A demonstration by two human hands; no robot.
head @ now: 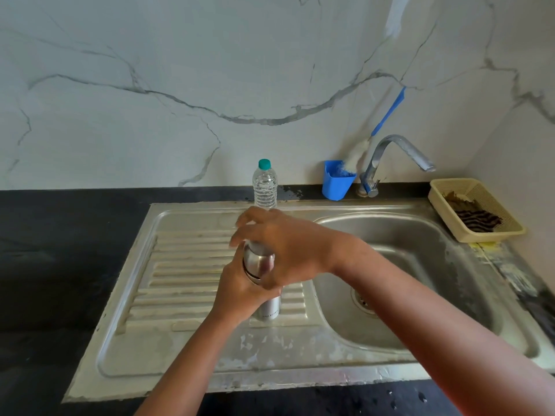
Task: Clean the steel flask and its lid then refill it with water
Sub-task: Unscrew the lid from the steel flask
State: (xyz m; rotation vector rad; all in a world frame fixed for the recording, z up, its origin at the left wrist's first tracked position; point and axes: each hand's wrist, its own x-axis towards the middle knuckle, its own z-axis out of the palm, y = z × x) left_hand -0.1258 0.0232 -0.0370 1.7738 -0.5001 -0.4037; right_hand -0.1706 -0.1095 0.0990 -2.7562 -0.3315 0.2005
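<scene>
The flask (264, 283) stands on the sink's (186, 349) ribbed side. The left hand (240, 291) holds its body, fingers wrapped round. The right hand (282, 244) covers the top, fingers curled over the hidden lid. It looks like opening time. Next, twist the lid off while holding the flask steady.

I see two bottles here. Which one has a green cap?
The clear plastic bottle standing at the back of the sink, by the wall. The steel flask is the shiny metal one on the drainboard, gripped by both hands.

steel flask (260, 265), shiny, upright on the sink drainboard (180, 265), top hidden
</scene>
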